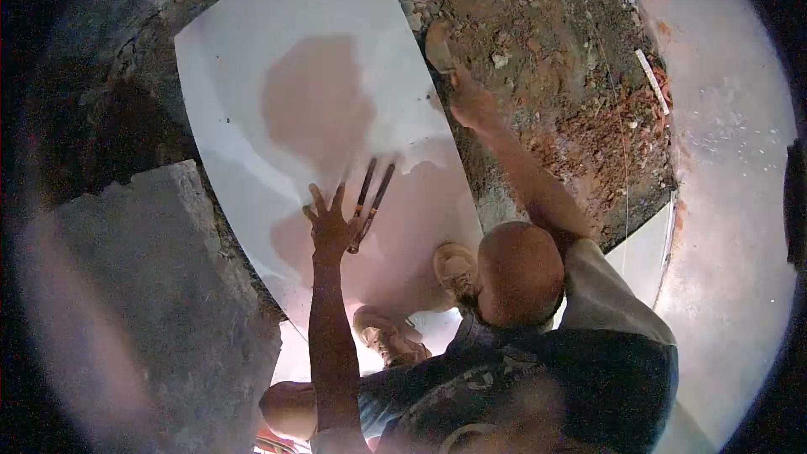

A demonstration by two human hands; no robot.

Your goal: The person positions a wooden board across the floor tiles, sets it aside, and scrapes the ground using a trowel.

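My left hand [332, 231] has its fingers spread over a large white sheet [227, 76], apparently resting on it. Just right of that hand lies a two-handled tool like long pliers [375, 197], its handles pointing away from me. Whether the thumb touches it I cannot tell. Farther out, past the sheet's right edge, my right hand [475, 108] is closed on a tool with a rounded flat end [438, 46], perhaps a trowel. It is blurred, and the grip is partly hidden. Shadows fall across the sheet.
Rough soil and rubble [546, 59] lie right of the sheet, with a thin string [620, 109] over them. A white strip [652, 82] sits by the pale floor [731, 202]. To the left is a grey slab [143, 269]. My shoes [391, 338] are close to the sheet's near end.
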